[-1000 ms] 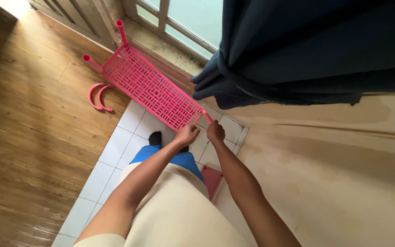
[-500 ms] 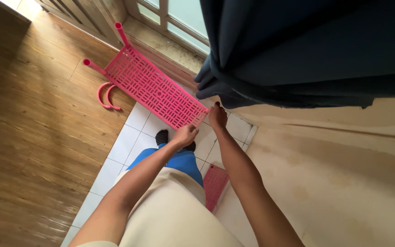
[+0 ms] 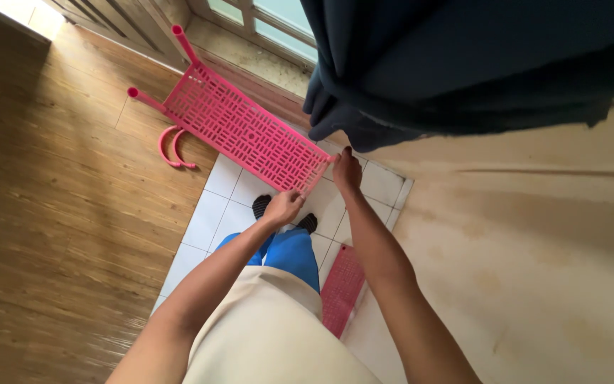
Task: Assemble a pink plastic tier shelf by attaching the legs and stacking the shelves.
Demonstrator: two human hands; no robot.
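A pink slotted plastic shelf panel [image 3: 239,128] with tube legs at its corners tilts from the window sill down toward me. My left hand [image 3: 282,208] grips its near edge. My right hand [image 3: 347,171] holds the near right corner, where a pink leg stub sticks out. A second, smaller pink slotted panel [image 3: 342,288] leans on the floor by my right leg.
Two curved pink pieces [image 3: 172,148] lie on the wooden floor [image 3: 58,192] left of the panel. A dark blue curtain [image 3: 463,64] hangs over the upper right. White tiles [image 3: 211,210] lie under my feet, a stained beige wall [image 3: 534,263] to the right.
Both hands have moved slightly up and away with the panel's near end. My right hand shifted up onto the corner. The view has drifted, so more of the small panel shows.
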